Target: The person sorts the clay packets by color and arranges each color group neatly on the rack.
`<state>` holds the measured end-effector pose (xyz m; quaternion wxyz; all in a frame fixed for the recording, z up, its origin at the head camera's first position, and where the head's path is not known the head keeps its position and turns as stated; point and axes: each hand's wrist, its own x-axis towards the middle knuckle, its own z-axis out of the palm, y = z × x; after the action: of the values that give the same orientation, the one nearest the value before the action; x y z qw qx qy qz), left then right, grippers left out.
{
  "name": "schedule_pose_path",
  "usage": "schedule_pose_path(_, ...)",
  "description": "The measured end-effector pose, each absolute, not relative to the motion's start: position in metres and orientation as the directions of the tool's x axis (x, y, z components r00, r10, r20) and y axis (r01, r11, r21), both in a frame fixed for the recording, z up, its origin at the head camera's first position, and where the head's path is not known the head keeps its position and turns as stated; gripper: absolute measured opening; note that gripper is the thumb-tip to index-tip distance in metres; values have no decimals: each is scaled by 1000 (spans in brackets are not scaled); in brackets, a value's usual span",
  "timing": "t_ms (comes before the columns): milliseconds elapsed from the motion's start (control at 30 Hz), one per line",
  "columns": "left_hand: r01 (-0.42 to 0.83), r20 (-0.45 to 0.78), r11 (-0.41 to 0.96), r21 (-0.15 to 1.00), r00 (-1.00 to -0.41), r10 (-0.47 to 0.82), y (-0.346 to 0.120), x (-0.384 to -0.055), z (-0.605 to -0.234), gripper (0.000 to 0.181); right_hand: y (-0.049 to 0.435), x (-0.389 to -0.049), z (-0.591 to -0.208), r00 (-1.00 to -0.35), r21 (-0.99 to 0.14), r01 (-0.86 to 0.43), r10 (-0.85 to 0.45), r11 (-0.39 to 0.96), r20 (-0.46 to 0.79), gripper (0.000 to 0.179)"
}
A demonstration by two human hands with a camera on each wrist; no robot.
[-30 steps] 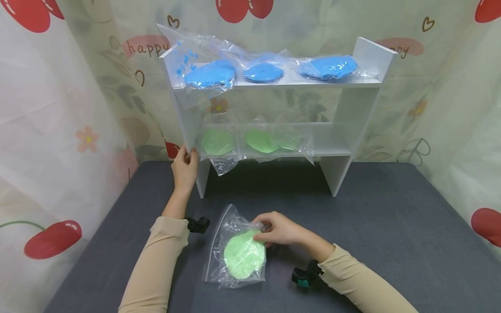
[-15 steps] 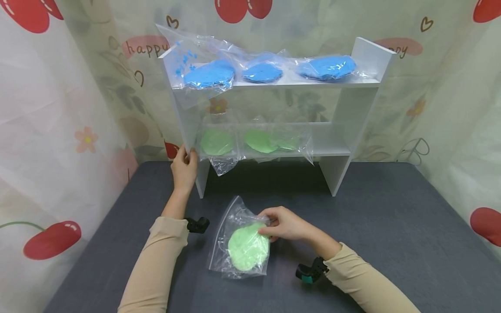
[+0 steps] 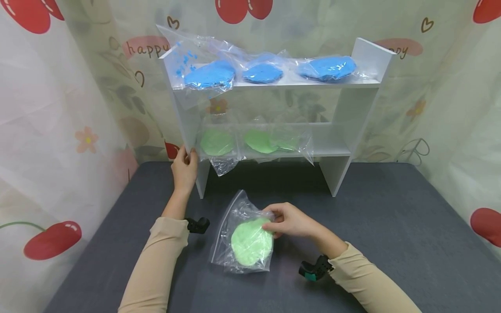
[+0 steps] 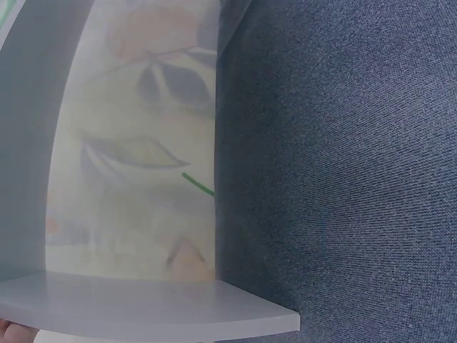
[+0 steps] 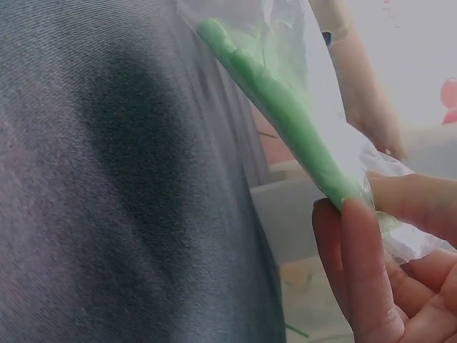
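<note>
My right hand (image 3: 293, 222) pinches the right side of a clear zip bag (image 3: 222, 243) holding a flat, round, light green piece (image 3: 250, 245). In the right wrist view the green piece (image 5: 278, 111) shows edge-on, a thick slab inside the plastic, tilted and raised off the dark table. Thumb and fingertips press on its edge there. My left hand (image 3: 185, 171) holds the front edge of the white shelf's left side panel (image 3: 188, 117), low down. The left wrist view shows mostly the panel (image 4: 150, 307), with a bit of hand (image 4: 18, 333) at the corner.
Several bagged blue pieces (image 3: 262, 73) lie on the top board. On the lower board (image 3: 332, 152) are bagged green pieces (image 3: 217, 141), their plastic hanging over the front edge. The shelf stands at the back of the dark table (image 3: 391, 226), before a printed curtain (image 3: 250, 26).
My right hand has carried the bagged green piece away from me and slightly right, toward the shelf. The left hand has stayed on the side panel.
</note>
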<state>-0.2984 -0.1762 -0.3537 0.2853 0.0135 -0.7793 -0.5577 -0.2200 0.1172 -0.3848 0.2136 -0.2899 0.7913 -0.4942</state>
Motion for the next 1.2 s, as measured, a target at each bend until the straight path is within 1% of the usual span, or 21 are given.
schedule_pose_path(600,307,432,371,877,-841,-326,-177,-298,-355,38,135,-216,-365,-748,-905,-273,-663,325,-13,34)
schedule_pose_path(833,312,439,372,874,-835,-331,-176,-298,-354,36,143,-215,-357,-742,-918,-282,-670,280,23,34)
schedule_pose_path(1200,315,440,365,876,-833,-335,-176,-299,-355,36,157,-214,-345,-775,-909,-312,-628,276,76,33)
